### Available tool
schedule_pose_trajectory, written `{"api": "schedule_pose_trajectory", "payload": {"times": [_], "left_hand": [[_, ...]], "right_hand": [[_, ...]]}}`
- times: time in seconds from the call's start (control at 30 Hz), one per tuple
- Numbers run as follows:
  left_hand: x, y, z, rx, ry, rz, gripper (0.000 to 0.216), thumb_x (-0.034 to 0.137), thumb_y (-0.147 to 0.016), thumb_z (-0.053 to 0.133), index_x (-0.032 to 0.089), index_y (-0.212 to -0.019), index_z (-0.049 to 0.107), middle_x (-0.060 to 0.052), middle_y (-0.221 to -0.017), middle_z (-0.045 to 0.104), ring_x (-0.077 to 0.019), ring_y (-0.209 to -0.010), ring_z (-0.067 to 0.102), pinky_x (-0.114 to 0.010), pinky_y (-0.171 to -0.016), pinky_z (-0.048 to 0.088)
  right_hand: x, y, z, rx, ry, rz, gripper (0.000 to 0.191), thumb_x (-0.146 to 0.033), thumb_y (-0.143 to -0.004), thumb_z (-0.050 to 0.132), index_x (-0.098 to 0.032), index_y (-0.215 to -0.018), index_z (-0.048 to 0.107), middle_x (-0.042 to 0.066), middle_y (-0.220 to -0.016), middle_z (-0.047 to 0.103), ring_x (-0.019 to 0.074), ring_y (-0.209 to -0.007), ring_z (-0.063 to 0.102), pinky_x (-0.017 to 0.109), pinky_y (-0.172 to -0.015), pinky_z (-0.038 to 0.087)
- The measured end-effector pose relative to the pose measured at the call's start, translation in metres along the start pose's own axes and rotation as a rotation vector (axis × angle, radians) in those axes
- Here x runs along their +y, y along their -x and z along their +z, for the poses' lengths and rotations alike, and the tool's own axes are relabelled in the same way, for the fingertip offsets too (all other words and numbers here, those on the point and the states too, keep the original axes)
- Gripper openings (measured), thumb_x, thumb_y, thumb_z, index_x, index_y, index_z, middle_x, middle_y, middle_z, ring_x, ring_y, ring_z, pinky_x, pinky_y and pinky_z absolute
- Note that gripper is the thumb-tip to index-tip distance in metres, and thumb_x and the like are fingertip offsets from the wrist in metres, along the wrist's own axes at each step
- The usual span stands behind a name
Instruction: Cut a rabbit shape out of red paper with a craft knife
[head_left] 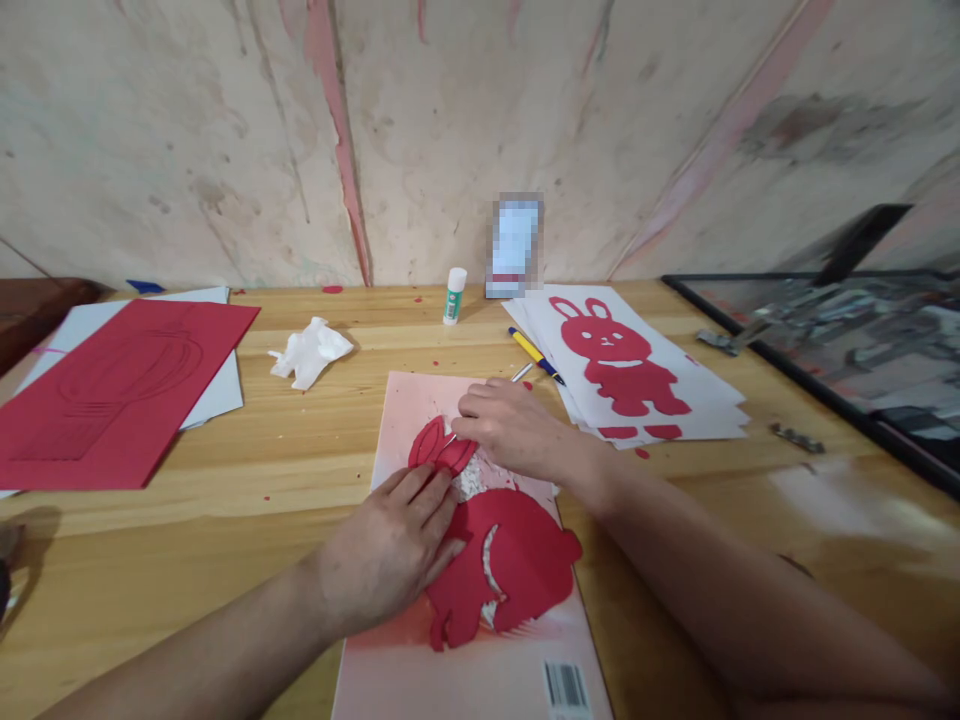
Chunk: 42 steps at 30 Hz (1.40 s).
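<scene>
A person's left hand (394, 545) lies palm down with fingers spread loosely, pressing a red paper cutout with a rounded body and two long loops at one end (525, 530) rather than grasping it. The right hand (517, 430) bunches its curled fingers beside those loops; whether they pinch a slim tool, the paper or nothing cannot be told, as the fingertips hide it.

The cutout lies on a pale pink, flat, rectangular board with a printed barcode (450, 685), one rounded edge reaching past the board's right side. The paper looks light and thin, stiff enough to lie flat but likely to crease or tear, above all at the narrow loops and along the curved slit through its body. The broad red area seems the safest place to press or lift, with flat fingers.

Past the board lie a yellow-and-blue pen (535, 355) and, to the right, white paper sheets bearing a red rabbit figure (622, 360). Farther back stands a white-and-green glue stick (454, 300); left of it rests a crumpled white tissue (311, 352). At far left, a red rectangular sheet with line drawing (127, 400) overlaps pale sheets on the wooden tabletop (285, 550).
</scene>
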<state>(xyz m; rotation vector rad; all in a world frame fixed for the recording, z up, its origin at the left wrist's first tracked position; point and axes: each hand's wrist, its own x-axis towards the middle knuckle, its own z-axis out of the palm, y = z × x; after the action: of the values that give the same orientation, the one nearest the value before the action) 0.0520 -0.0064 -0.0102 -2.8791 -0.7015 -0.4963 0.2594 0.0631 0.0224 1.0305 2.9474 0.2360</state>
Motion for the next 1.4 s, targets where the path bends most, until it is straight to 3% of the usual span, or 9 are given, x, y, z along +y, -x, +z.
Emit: {"api": "schedule_pose_trajectory", "payload": {"times": [0.33, 1.07, 1.4], "left_hand": [[0.000, 0.000, 0.002, 0.015, -0.008, 0.006, 0.039, 0.032, -0.096, 0.038, 0.007, -0.113, 0.063, -0.014, -0.115, 0.065, -0.0282, -0.107, 0.060, -0.041, -0.091, 0.050], [-0.001, 0.000, 0.002, 0.042, -0.009, 0.005, 0.037, 0.030, -0.096, 0.037, 0.008, -0.112, 0.063, -0.015, -0.113, 0.066, -0.0274, -0.105, 0.061, -0.042, -0.088, 0.052], [-0.002, 0.000, 0.003, 0.065, -0.002, 0.013, 0.035, 0.029, -0.096, 0.040, 0.007, -0.112, 0.063, -0.015, -0.113, 0.066, -0.0276, -0.105, 0.060, -0.041, -0.088, 0.051]], "right_hand": [[0.006, 0.001, -0.001, -0.033, -0.007, 0.060, 0.023, -0.012, -0.089, 0.047, -0.020, -0.090, 0.068, 0.004, -0.080, 0.063, 0.0180, -0.082, 0.052, 0.033, -0.067, 0.024], [0.012, 0.006, 0.000, -0.068, 0.022, 0.127, 0.018, -0.009, -0.080, 0.051, -0.019, -0.080, 0.066, 0.005, -0.079, 0.065, 0.0177, -0.079, 0.055, 0.031, -0.063, 0.026], [0.011, 0.008, -0.011, -0.126, -0.001, 0.180, 0.020, -0.017, -0.087, 0.048, -0.019, -0.079, 0.067, 0.005, -0.079, 0.067, 0.0175, -0.078, 0.058, 0.029, -0.063, 0.029]]}}
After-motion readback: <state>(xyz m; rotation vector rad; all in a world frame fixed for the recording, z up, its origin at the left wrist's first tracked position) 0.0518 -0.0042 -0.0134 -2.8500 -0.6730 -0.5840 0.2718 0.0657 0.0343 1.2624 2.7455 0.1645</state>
